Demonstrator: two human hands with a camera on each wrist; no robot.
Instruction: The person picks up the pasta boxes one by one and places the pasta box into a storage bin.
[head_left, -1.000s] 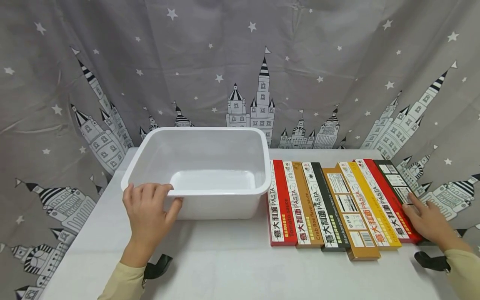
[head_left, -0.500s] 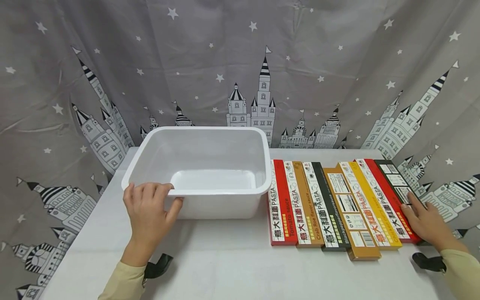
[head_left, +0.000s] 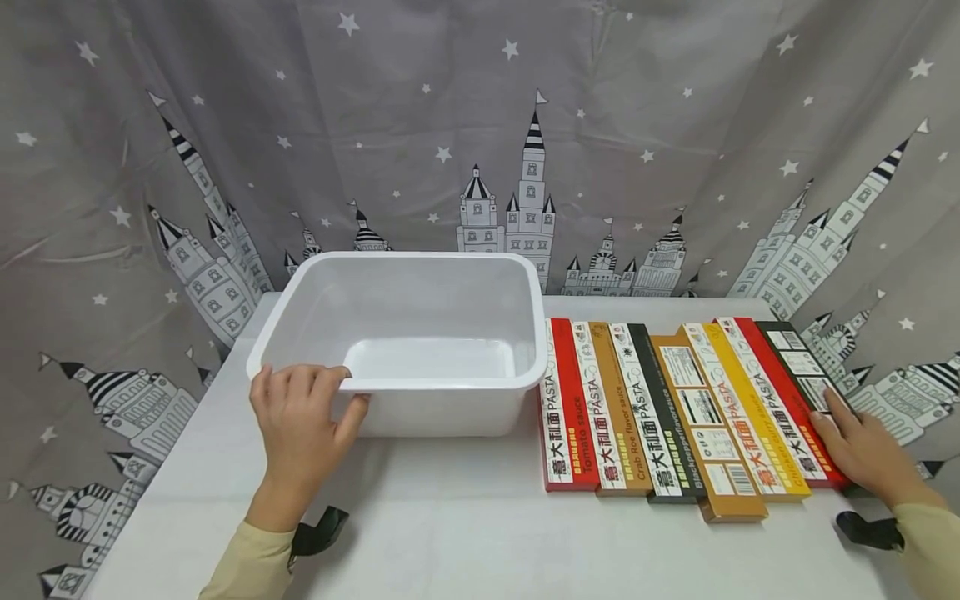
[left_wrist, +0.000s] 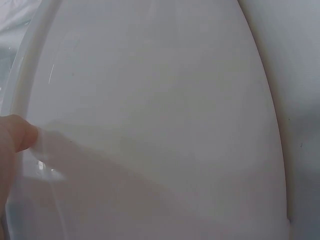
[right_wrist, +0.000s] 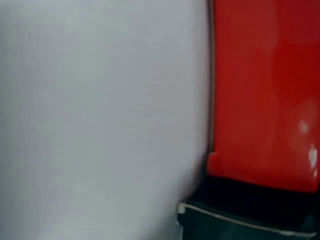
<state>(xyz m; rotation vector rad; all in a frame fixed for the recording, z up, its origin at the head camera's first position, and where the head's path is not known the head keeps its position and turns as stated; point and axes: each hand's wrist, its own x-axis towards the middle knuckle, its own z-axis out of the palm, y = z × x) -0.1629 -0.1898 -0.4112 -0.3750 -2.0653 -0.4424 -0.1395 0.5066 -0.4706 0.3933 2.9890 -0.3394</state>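
My left hand (head_left: 303,425) grips white tub (head_left: 442,414) by rim; my right hand (head_left: 873,454) rests on black box (head_left: 798,364), grasp unclear.

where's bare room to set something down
Free: white table in front of the tub, between left grip and pasta boxes. The tub's floor is bare too. Crowded: right side, seven boxes side by side, right grip on the black end box.

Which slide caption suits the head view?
Left hand grips a white rectangular plastic basin; right hand touches a long black cardboard box.
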